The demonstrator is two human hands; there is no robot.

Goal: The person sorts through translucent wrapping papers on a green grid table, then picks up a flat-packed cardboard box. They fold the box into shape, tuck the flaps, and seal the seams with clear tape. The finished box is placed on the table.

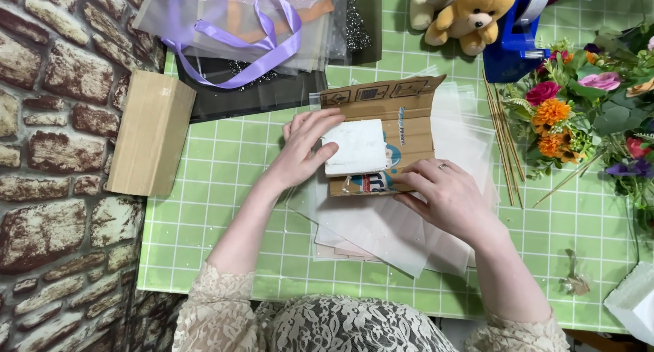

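**Hands on a foam block at a green grid table**

The table (225, 161) is covered with a light green cloth ruled in white squares, and its left edge meets a wall (54, 154) of rough red-brown and white brick. A person in a cream lace top sits at the near edge, both arms reaching in.

In the middle of the table lies a piece of brown card (402, 114), printed and folded, on top of a loose stack of clear sheets (381, 236) that fans out toward the sitter. A white foam block (357, 148) rests on the card. The left hand (303, 151) lies over the block's left side, fingers spread and curled round its edge, gripping it. The right hand (446, 195), a ring on one finger, presses flat on the lower right corner of the card, fingers bent, holding it down rather than closed around anything.

Against the wall stands a plain tan box (150, 131). At the far edge is a heap of sheer bags with a lilac ribbon (252, 52) looped across them. A tan teddy (470, 15) sits at the top, beside a blue tape dispenser (518, 32). To the right lie thin wooden sticks (503, 141) and a bunch of flowers (586, 114) in orange, pink and purple with green leaves. A white block (633, 301) shows at the lower right corner
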